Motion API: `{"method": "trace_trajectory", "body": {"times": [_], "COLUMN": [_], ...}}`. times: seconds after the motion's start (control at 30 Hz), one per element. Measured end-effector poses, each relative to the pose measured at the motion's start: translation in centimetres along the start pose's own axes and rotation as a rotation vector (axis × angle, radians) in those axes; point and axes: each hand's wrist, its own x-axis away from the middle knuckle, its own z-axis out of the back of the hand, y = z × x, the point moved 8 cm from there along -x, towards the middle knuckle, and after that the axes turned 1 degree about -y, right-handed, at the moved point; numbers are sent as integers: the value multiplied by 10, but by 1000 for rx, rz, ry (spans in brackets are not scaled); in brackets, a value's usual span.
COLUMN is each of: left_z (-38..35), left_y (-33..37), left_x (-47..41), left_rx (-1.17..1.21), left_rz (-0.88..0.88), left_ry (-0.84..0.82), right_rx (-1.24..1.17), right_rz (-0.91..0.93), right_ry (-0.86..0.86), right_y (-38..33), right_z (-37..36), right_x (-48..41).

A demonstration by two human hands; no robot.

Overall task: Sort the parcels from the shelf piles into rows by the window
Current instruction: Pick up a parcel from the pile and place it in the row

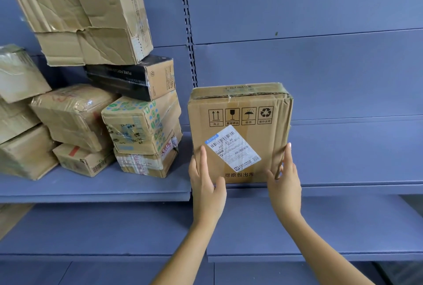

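Upright between both hands, a cardboard parcel point(240, 131) stands on the blue shelf point(343, 184).
Left hand point(207, 184) and right hand point(285, 181) press open-fingered against its sides; the parcel pile point(109, 92) sits left of them.

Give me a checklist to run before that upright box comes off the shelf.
1. Left hand on box: ok, flat on its left lower front.
2. Right hand on box: ok, fingers along its right edge.
3. Grip closed: cannot tell.
4. Box upright: ok, arrows point up.
5. Clear of pile: ok, a small gap shows.
6. Shelf beside box bare: ok.
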Motion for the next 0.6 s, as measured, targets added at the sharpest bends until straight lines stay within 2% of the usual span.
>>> {"method": "trace_trajectory", "body": {"times": [0.23, 0.47, 0.6], "left_z": [-8, -28, -47], "left_y": [-6, -16, -25], "left_x": [-31, -61, -77], "left_rx": [-60, -177, -126], "left_rz": [6, 31, 85], "left_ry": [-55, -24, -5], "right_rx": [137, 93, 61], "right_rz": [117, 118, 109], "right_ry": [-116, -149, -182], "right_y": [-13, -9, 1], "right_z": [-27, -45, -55], "right_x": [-9, -39, -60]}}
